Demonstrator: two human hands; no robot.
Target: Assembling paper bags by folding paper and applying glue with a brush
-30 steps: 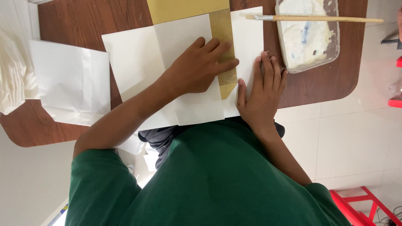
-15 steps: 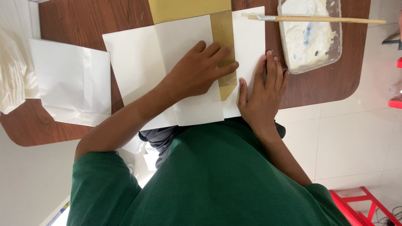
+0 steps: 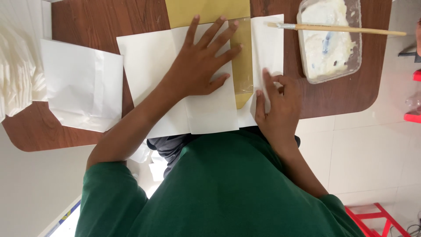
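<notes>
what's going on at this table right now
A person in a green shirt is folding white paper on a brown table. The left hand lies flat with fingers spread on a folded flap. The right hand pinches the edge of the other flap. A mustard sheet lies underneath. A brush rests across a tray of white paste.

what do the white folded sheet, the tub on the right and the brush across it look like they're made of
White folded sheet under the left hand: matte paper, seemingly; thin, with crisp flat creases.
Clear rectangular tub: probably plastic; see-through walls, glossy rim, white paste inside.
Long brush: pale wooden-looking handle, a silvery ferrule that looks like metal, light bristles.
</notes>
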